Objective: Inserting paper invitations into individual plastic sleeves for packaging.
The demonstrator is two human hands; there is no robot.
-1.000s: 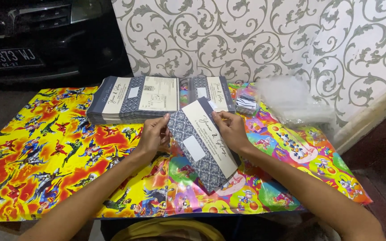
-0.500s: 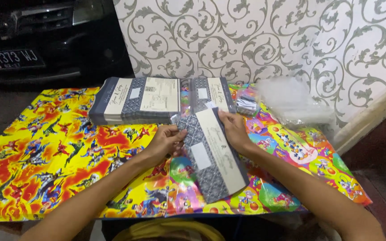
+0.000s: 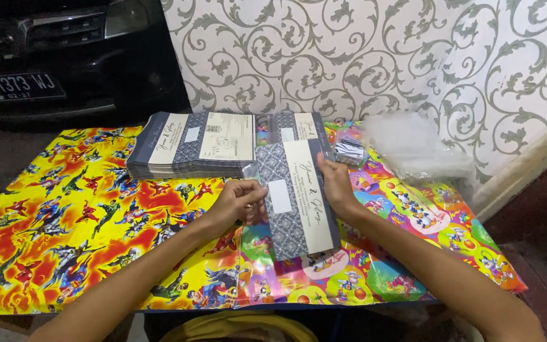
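Head view: at frame centre a grey-and-cream card [image 3: 299, 196] is held over the colourful table cover [image 3: 64, 221], the left hand [image 3: 238, 201] pinching its left edge and the right hand [image 3: 335, 183] clasping its right edge. Behind it lies a card stack [image 3: 191, 142] at upper centre, with clear plastic sleeves [image 3: 413, 149] by the wall at upper right; bare cover spreads left.

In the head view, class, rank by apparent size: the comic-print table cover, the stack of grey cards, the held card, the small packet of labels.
1. comic-print table cover
2. stack of grey cards
3. held card
4. small packet of labels
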